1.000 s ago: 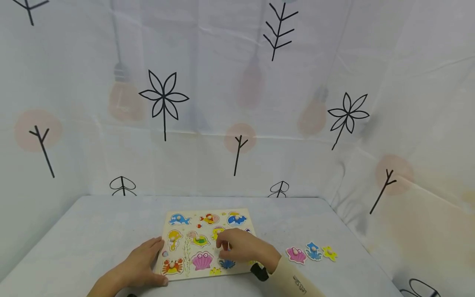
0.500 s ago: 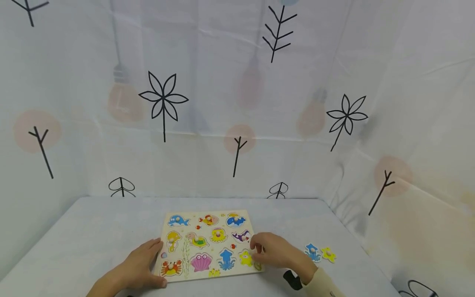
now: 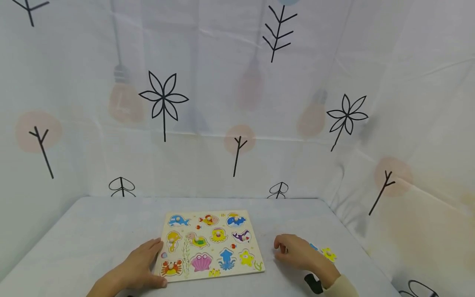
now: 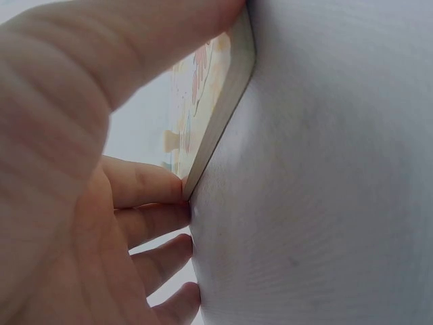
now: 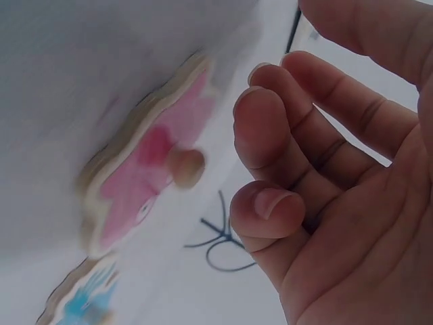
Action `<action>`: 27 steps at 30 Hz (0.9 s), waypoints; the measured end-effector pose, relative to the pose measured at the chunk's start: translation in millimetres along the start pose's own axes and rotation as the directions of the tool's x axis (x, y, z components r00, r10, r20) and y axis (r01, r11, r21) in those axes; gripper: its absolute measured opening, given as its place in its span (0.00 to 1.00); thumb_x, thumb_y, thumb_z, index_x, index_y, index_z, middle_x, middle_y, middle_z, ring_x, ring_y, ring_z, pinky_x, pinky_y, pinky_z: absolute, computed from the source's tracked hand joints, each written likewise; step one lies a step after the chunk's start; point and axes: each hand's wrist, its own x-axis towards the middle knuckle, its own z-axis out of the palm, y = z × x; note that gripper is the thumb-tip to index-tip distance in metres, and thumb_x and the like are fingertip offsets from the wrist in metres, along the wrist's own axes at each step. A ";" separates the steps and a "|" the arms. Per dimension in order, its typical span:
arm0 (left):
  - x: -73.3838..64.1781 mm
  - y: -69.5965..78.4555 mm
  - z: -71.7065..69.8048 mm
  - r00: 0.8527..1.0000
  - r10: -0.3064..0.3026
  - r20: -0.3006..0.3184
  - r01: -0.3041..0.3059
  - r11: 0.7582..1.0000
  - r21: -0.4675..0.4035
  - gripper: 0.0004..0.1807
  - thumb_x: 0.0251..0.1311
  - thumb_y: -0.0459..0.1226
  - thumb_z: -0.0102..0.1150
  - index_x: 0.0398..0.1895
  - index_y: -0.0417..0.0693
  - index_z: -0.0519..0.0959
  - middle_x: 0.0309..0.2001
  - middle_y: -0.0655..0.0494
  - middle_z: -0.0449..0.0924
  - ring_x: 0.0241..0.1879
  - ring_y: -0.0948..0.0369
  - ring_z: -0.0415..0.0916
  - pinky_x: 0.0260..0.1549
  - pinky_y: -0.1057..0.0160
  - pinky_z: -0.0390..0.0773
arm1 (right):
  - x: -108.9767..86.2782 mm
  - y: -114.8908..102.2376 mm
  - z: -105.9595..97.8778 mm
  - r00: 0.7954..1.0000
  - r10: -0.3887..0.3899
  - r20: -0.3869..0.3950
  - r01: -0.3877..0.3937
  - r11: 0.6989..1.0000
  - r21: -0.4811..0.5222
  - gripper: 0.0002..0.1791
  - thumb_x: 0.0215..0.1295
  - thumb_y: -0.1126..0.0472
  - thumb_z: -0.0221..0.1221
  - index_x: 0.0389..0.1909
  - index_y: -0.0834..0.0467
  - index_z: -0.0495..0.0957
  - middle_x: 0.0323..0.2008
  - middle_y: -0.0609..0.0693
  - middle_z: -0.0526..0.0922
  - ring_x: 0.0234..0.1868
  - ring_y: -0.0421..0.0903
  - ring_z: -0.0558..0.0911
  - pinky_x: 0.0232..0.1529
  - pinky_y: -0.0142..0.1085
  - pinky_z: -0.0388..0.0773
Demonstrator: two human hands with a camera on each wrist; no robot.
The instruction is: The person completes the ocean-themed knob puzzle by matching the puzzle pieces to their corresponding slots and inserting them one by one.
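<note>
A wooden peg puzzle board (image 3: 208, 251) with sea animals lies flat on the table. My left hand (image 3: 139, 264) rests at its front-left corner, fingertips along the left edge and thumb at the front. In the left wrist view, the thumb and index finger touch the board's edge (image 4: 220, 112). To the right of the board, my right hand (image 3: 298, 252) holds nothing, its fingers loosely bent. The right wrist view has the pink shell piece (image 5: 152, 166) close beside those fingertips, its wooden knob (image 5: 186, 168) facing them. In the head view, the hand hides that piece.
The blue squid piece (image 3: 313, 246) shows partly behind my right hand, with the yellow starfish piece (image 3: 328, 254) beside it. Knobbed pieces such as the crab (image 3: 172, 267) sit in the board. A printed cloth wall (image 3: 208, 165) stands behind the table.
My right hand has moved right, off the board and across the table to the loose pieces, now covering the shell piece in the head view. The left hand keeps its place.
</note>
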 end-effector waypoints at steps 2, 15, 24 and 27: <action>-0.2 0.2 -0.3 1.000 0.011 -0.005 -0.011 1.000 0.002 0.62 0.27 0.61 0.77 0.65 0.32 0.65 0.67 0.33 0.60 0.66 0.35 0.54 0.63 0.34 0.55 | -3.4 6.4 -0.1 1.000 0.001 -0.019 -0.001 1.000 -0.020 0.08 0.56 0.55 0.66 0.34 0.50 0.77 0.24 0.39 0.70 0.26 0.37 0.69 0.24 0.33 0.66; -2.5 0.9 0.3 1.000 0.021 -0.013 -0.021 1.000 -0.002 0.61 0.29 0.60 0.77 0.65 0.33 0.65 0.67 0.34 0.59 0.67 0.36 0.53 0.63 0.34 0.55 | -14.2 28.7 -7.3 0.998 -0.028 -0.051 0.029 1.000 0.010 0.08 0.55 0.58 0.67 0.29 0.50 0.75 0.21 0.39 0.70 0.24 0.35 0.68 0.22 0.31 0.65; -2.5 0.6 0.0 0.999 0.036 -0.023 -0.036 0.999 0.006 0.60 0.29 0.60 0.77 0.64 0.32 0.65 0.66 0.33 0.60 0.66 0.35 0.54 0.63 0.34 0.55 | -17.1 41.8 -12.1 0.998 -0.056 -0.014 0.057 0.993 0.102 0.09 0.55 0.57 0.67 0.28 0.52 0.75 0.21 0.40 0.71 0.22 0.34 0.69 0.20 0.30 0.67; -3.3 1.3 -0.1 0.999 0.037 -0.027 -0.037 0.999 0.003 0.60 0.28 0.59 0.77 0.64 0.32 0.66 0.66 0.33 0.60 0.66 0.35 0.54 0.63 0.34 0.55 | -17.2 42.8 -11.9 0.998 -0.064 -0.004 0.064 0.989 0.132 0.07 0.57 0.59 0.66 0.29 0.53 0.76 0.20 0.40 0.72 0.21 0.34 0.70 0.19 0.30 0.68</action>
